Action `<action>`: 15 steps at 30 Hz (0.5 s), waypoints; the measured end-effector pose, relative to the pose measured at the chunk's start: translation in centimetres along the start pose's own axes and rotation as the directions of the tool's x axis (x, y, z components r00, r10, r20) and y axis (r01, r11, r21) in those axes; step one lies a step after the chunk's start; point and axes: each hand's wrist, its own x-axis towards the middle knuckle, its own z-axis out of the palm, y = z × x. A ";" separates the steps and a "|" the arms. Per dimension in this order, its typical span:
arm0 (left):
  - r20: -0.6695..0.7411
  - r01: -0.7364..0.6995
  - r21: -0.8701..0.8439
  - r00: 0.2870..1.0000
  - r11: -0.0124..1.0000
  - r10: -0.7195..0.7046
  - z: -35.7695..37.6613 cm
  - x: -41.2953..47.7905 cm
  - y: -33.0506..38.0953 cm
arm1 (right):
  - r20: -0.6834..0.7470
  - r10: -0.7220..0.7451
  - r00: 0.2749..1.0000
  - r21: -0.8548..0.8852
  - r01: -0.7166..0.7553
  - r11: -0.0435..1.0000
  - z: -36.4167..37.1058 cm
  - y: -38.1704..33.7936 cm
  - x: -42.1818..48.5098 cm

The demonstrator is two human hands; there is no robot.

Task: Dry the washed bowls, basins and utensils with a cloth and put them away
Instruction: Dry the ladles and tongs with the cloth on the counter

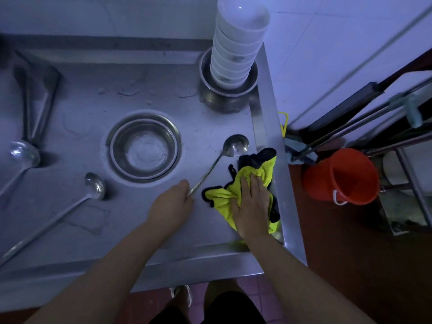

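Observation:
A steel ladle (pixel 235 145) lies on the steel table (pixel 163 230), its cup pointing to the far right. My left hand (pixel 173 204) grips the near end of its long handle. My right hand (pixel 253 204) rests flat on a yellow and black cloth (pixel 219 197) crumpled by the table's right edge. A steel basin (pixel 143 148) sits upright in the middle. At the back right, a tall stack of white bowls (pixel 236 43) stands in a steel basin (pixel 224 99).
Two more long ladles lie at the left: one (pixel 94 185) near the front, one (pixel 23 154) by the left edge. An upturned steel container (pixel 38 97) stands at the far left. An orange bucket (pixel 343 176) and a metal rack (pixel 397 141) stand on the floor to the right.

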 end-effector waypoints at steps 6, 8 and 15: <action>-0.281 0.021 0.015 0.960 1.000 -0.015 -2.7 -0.5 -1.6 | 0.235 0.014 0.972 -0.151 0.022 0.988 -0.4 -1.0 6.4; -0.368 0.034 -0.045 0.928 0.998 -0.049 -3.1 0.0 -2.0 | 0.252 0.019 0.968 -0.237 0.043 0.971 -1.0 -1.4 10.6; -0.506 0.107 -0.271 0.830 0.957 -0.236 -4.7 2.5 -2.9 | 0.301 -0.024 0.953 -0.389 0.145 0.910 -1.1 -2.3 21.3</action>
